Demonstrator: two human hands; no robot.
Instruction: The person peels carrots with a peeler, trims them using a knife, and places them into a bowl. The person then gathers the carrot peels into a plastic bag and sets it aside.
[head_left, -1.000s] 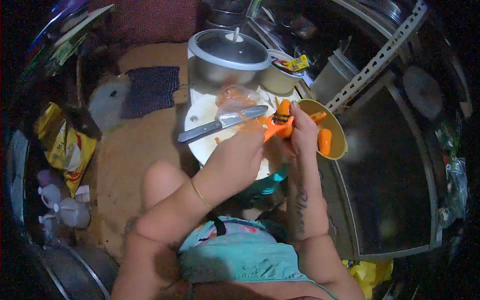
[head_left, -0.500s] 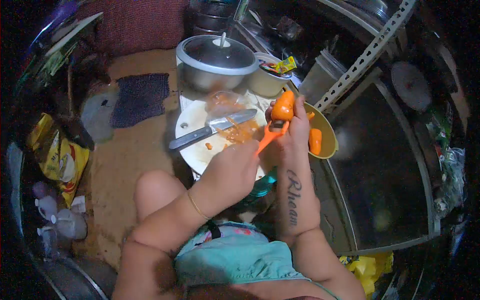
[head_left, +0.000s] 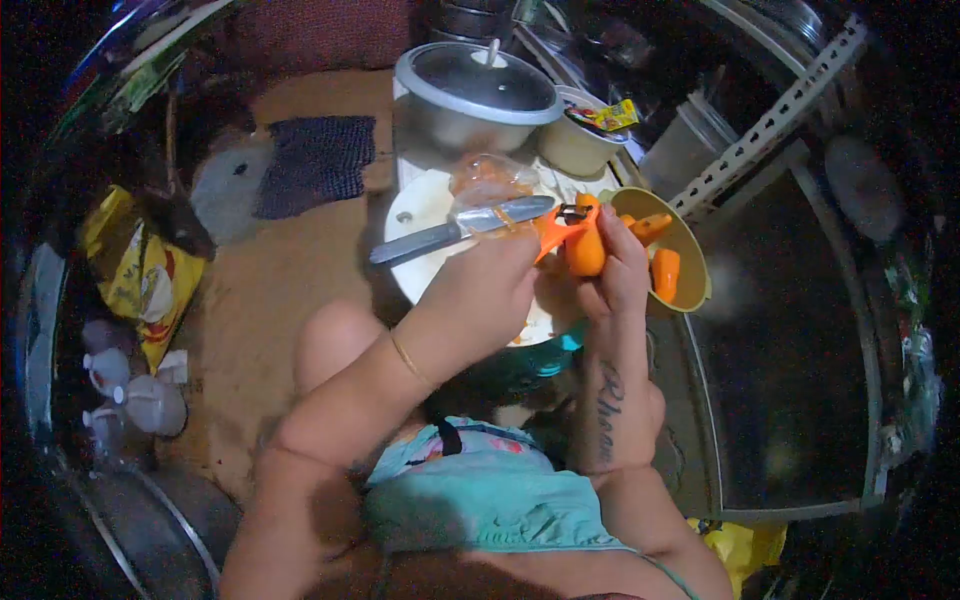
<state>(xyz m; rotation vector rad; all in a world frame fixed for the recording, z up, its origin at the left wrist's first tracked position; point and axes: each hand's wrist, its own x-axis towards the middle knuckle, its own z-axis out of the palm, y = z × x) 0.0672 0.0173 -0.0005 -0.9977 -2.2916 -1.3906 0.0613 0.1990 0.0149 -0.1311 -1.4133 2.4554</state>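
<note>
My left hand (head_left: 485, 285) is closed round the handle of an orange peeler (head_left: 560, 232). The peeler's blade touches the upper part of an orange carrot (head_left: 586, 252), which my right hand (head_left: 622, 265) holds upright. Below my hands lies a round white board (head_left: 408, 262), with a grey-handled knife (head_left: 465, 232) across it. Orange peelings, partly hidden by my left hand, are on the board beside a clear plastic bag (head_left: 492, 180) with orange contents. To the right, a yellow bowl (head_left: 697, 262) holds carrot pieces (head_left: 665, 274).
A lidded pot (head_left: 478, 95) stands behind the board, beside a cream container (head_left: 575, 148) with packets. A perforated metal post (head_left: 765, 125) and a dark framed panel (head_left: 790, 350) are on the right. Yellow bag (head_left: 150, 275) and plastic jugs (head_left: 150, 405) lie left.
The camera view has shifted. The peeler, below the carrot half a second ago, is now up against its upper part. The carrot is more upright, and both hands keep their holds.
</note>
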